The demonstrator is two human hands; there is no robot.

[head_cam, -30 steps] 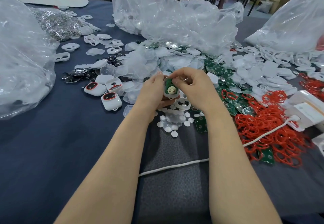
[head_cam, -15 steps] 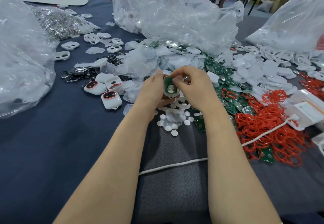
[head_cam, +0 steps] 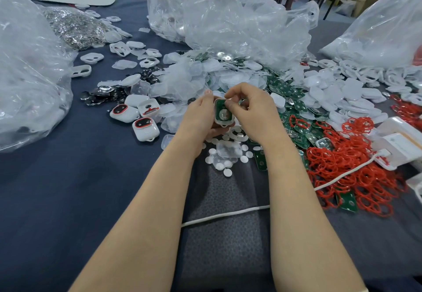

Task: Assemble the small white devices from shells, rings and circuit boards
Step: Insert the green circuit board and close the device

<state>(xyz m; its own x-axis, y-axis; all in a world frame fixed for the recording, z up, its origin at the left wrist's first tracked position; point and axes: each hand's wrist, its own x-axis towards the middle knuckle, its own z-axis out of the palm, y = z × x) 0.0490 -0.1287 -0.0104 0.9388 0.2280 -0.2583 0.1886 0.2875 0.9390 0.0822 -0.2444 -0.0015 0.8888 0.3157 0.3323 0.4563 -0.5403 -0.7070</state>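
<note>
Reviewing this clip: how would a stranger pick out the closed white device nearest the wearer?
Find the left hand holding a shell over the dark blue cloth. Left of it lie three white devices; the target device is the one nearest the camera, red-ringed window up, below the other two.
</note>
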